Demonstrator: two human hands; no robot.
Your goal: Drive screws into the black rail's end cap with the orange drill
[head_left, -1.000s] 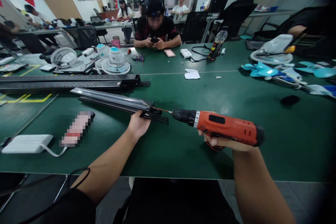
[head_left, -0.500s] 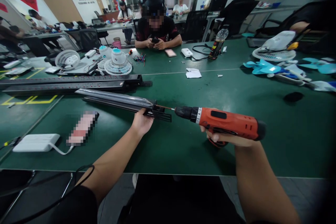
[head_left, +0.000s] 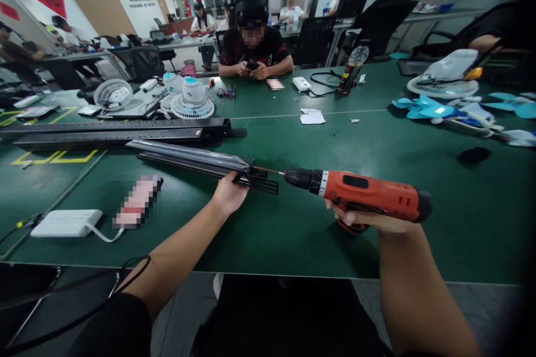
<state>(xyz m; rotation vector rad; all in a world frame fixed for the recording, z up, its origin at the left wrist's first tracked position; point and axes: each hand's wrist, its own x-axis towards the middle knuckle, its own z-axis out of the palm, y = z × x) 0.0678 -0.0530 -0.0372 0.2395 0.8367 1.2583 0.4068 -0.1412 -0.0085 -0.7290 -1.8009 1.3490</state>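
Gripping the near end of a long metal rail with the left hand, fingers curled under its black end piece, out toward the middle of the green worktop. Right hand wrapped tight round the handle of an orange cordless drill, held level, bit touching the rail's end. Just behind the rail, lying parallel, two long black power strips running off toward the left edge. Near the front-left corner, a white power bank with its cable. Toward the far edge, small white desk fans, scraps of white paper and a dark bottle. Along the right edge, blue fan blades and a white fan grille. Across the worktop, seated at the far edge, a person in black with both hands on a phone. Behind, more desks, black chairs and ceiling lights in an open office.
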